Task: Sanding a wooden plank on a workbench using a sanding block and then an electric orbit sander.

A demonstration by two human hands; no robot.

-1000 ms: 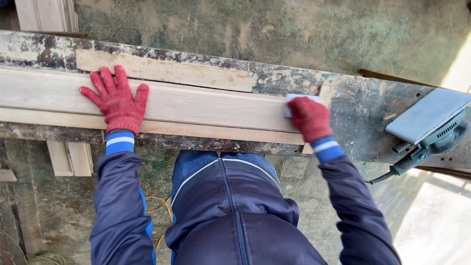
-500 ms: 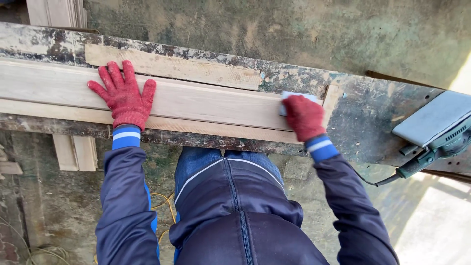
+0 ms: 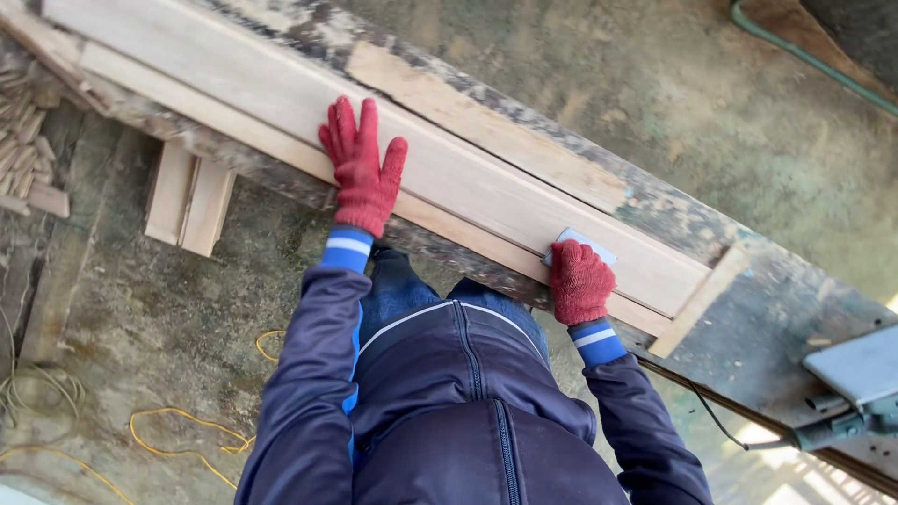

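At the far left, loose wood offcuts lie heaped on the floor, with a yellow cord trailing across the ground below them; neither touches the work. A pair of short timber legs supports the paint-stained desk, which runs diagonally from upper left to lower right. On it lies a long pale plank, resting over a thinner strip along its near edge, with a second rough board lying just beyond it. The left hand, in a red knitted glove, is spread flat on the plank with fingers extended; its grip is fully open and grasps nothing, and the placement reads as a hold-down to keep the plank from shifting. Further right, the right hand, likewise gloved, is closed over a small pale sanding block, whose far edge shows beyond the knuckles; the block sits pressed on the plank's upper face, near its right end. A short cross strip lies against that end of the plank, apparently acting as a stop. At the far right a green corded power sander rests on the desk, well apart from both hands, its cable running back under the desk edge. A green hose crosses the floor beyond. Nothing obstructs the plank's surface between the hands.
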